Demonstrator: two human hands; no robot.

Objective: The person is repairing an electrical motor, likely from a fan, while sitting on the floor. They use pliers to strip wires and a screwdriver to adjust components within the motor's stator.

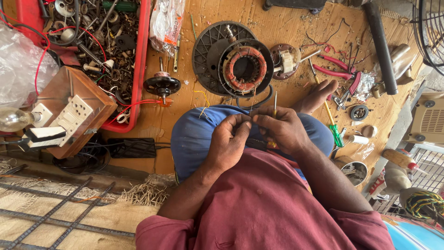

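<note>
I sit on a wooden floor with my knee in blue cloth (pixel 203 134) raised. My left hand (pixel 229 139) and my right hand (pixel 280 129) meet above it, fingertips pinching thin wire ends that run up to a fan motor stator (pixel 244 69) with copper windings. The right hand also grips a small screwdriver (pixel 274 104), shaft pointing up. The stator rests on a black round fan housing (pixel 208 51), with a black rubber ring beside it.
A red tray (pixel 141 65) of loose metal parts lies at the left, with a wooden switch board (pixel 74 109) and bulb. A rotor (pixel 162 85), red pliers (pixel 335 69), a green-handled screwdriver (pixel 330 120), a black pipe (pixel 381 46) and a fan grille surround me.
</note>
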